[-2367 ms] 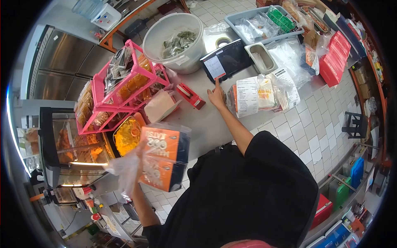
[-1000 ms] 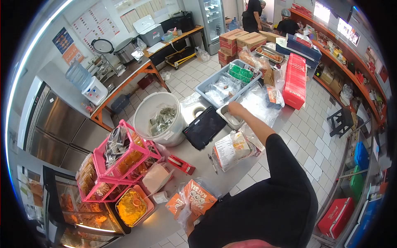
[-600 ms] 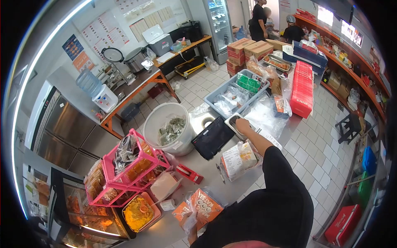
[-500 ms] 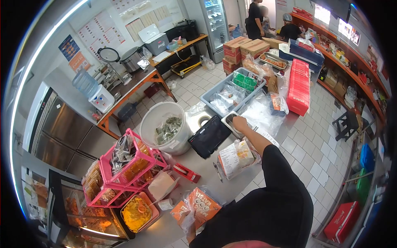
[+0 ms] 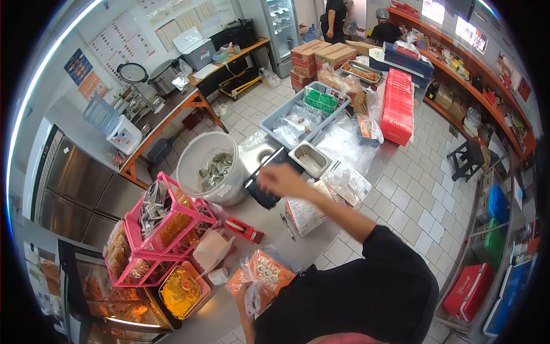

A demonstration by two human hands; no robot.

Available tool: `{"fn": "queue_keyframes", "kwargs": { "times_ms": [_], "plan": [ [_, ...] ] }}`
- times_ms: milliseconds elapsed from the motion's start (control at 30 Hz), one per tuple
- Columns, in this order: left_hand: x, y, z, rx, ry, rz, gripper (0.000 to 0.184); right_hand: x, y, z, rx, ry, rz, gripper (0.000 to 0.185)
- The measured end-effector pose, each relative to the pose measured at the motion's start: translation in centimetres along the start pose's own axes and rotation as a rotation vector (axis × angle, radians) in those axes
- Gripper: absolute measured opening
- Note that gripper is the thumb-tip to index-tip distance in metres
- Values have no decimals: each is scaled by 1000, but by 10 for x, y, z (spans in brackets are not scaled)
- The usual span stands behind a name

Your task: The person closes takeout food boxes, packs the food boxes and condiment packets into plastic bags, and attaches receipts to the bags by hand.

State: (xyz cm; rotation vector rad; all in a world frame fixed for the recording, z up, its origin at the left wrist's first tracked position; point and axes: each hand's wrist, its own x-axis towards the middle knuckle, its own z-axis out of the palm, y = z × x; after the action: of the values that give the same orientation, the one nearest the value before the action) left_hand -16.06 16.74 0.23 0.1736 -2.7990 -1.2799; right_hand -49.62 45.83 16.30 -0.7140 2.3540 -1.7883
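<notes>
My right hand [image 5: 279, 180] hovers over the black tablet [image 5: 260, 194]; its fingers are curled together, and anything between them is too small to make out. Near the counter's front edge, my left hand [image 5: 243, 304] is at the gathered plastic of a clear bag around an orange box [image 5: 266, 274]. Right of the tablet lies a bagged package [image 5: 309, 213] with a printed receipt, a pen [image 5: 287, 226] beside it. A small metal tray [image 5: 310, 160] sits behind the package. The red tape dispenser [image 5: 244, 230] is left of the pen.
A large white tub [image 5: 209, 192] and pink baskets [image 5: 172, 243] stand at left, near a tray of yellow food [image 5: 182, 290]. Behind are a blue-grey bin [image 5: 272, 127] and a long red box [image 5: 397, 106]. Two people [image 5: 332, 20] are at the back.
My right hand has left the small metal tray and moved left over the tablet. My left hand stays by the orange box, whose bag has shifted slightly.
</notes>
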Motion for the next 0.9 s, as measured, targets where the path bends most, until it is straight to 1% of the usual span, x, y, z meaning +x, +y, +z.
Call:
{"fn": "queue_keyframes", "kwargs": {
  "times_ms": [33,67,100,133,200,233,267,367,400,467,500,567,600,667,700,767,800,833,867,900],
  "plan": [
    [5,26,-11,9,-20,-33,20,-16,-4,29,2,-77,-112,10],
    [3,19,-8,145,66,98,19,-31,11,68,6,-64,-273,11],
    [3,7,-2,281,157,229,18,-47,21,100,-72,-195,-252,12],
    [2,0,0,420,248,360,17,-66,28,131,-40,-272,-241,13],
    [3,6,-4,491,334,448,18,-99,61,189,-128,-357,-336,14],
    [5,12,-3,524,379,491,18,-111,51,194,-116,-477,-234,16],
    [6,16,-3,553,422,530,19,-124,33,192,-52,-528,-106,19],
    [8,17,-8,608,318,553,18,-151,54,220,98,-503,-90,18],
    [7,10,-9,569,290,525,19,-154,61,226,180,-485,-129,16],
    [3,-4,-5,486,234,467,21,-155,71,227,174,-508,-242,15],
    [1,2,-5,497,238,454,22,-154,74,227,172,-517,-301,15],
    [2,31,-13,519,240,426,25,-156,76,225,149,-494,-252,15],
    [3,43,-15,512,252,418,23,-158,76,225,140,-484,-225,15],
    [6,31,-9,531,267,396,18,-160,81,227,170,-488,-143,15],
    [1,36,-10,542,266,364,16,-166,87,232,194,-506,-88,15],
    [1,53,-15,211,119,255,15,-170,125,255,180,-470,-139,13],
    [3,58,-16,164,132,265,20,-166,105,243,157,-643,205,13],
    [0,39,-5,109,158,217,20,-161,86,230,222,-682,339,14],
    [0,42,-4,91,177,188,20,-156,78,224,208,-656,352,16],
    [-3,20,3,68,144,135,22,-152,84,226,171,-682,318,19]
  ]
}}
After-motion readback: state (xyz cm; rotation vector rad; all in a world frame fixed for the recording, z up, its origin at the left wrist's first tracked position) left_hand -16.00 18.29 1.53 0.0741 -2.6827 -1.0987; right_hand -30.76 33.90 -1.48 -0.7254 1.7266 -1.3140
